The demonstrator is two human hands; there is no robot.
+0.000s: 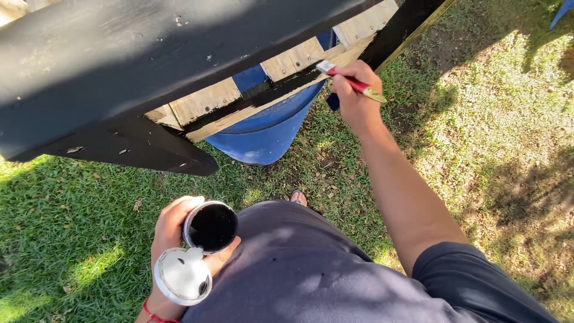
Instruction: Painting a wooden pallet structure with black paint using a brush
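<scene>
Two bare hands are working: the right hand [353, 90] is gripping a red-handled paintbrush [353, 82], pressing its bristles against the half-blackened wooden slat [251, 101]. The left hand [173, 239] is clasping a small round can of black paint [210, 227] low over the grass [72, 209], its white lid [181, 276] hanging beside it.

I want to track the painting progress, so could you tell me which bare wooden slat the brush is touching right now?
The long slanted slat under the black beam; the brush in the right hand meets its half-blackened upper end.

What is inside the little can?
The can in the left hand holds black paint, its white lid flipped open. How deep the paint goes cannot be seen.
</scene>
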